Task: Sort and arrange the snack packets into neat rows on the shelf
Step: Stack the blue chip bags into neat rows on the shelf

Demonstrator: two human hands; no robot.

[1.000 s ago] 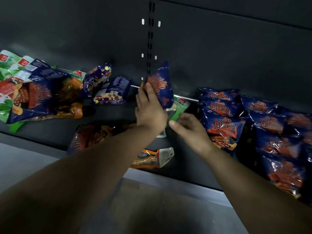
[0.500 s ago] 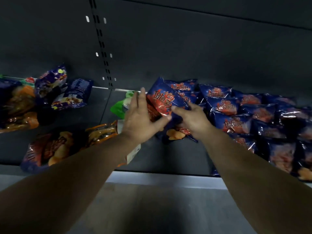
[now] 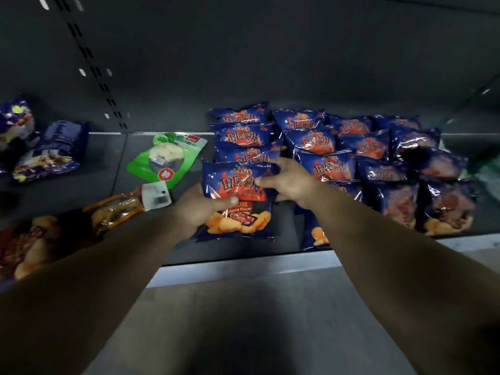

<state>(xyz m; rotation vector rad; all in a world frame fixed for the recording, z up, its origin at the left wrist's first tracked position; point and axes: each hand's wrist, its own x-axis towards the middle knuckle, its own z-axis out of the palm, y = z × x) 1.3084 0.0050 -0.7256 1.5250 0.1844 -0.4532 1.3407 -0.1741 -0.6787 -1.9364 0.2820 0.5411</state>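
A blue barbecue chip packet [image 3: 238, 201] lies at the front of the leftmost row of matching blue packets [image 3: 338, 147] on the dark shelf [image 3: 108, 169]. My left hand [image 3: 200, 207] grips its left edge, thumb across the front. My right hand [image 3: 289, 182] pinches its upper right corner. The rows of blue packets fill the right half of the shelf, overlapping front to back.
A green packet [image 3: 165, 158] and an orange packet [image 3: 121, 207] lie loose left of the rows. A red-orange packet [image 3: 29, 242] sits at the front left, purple-blue packets [image 3: 48, 152] at the far left. The shelf's pale front edge [image 3: 243, 266] runs below my hands.
The blue packet came down from a tilted hold to lie flat at the front of the leftmost row. Both hands followed it, and my view swung right.
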